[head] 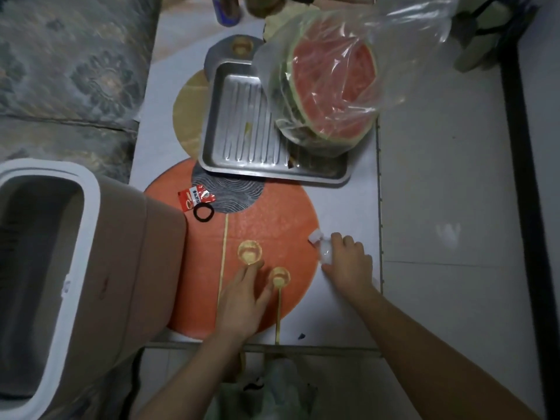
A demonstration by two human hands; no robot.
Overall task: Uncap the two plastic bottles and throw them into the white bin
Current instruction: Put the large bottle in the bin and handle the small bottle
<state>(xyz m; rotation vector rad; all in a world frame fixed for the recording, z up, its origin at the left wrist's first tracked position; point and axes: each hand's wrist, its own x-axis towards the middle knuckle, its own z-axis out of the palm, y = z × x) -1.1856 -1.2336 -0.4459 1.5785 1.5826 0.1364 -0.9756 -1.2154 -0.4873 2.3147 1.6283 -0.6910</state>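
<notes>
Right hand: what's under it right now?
The right hand covers a clear plastic bottle lying on the table; its white cap pokes out past the fingers. The bottle's body is hidden by the hand.

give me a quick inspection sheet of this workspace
surface: pale table with orange round mat
job's things: clear bottle, capped, under right hand; second bottle not seen; white-rimmed bin open
clutter: metal tray, bagged watermelon, red packet, black hair tie
grip: left hand open on mat; right closed on bottle
cables: nothing seen
surroundings: sofa, tiled floor
</notes>
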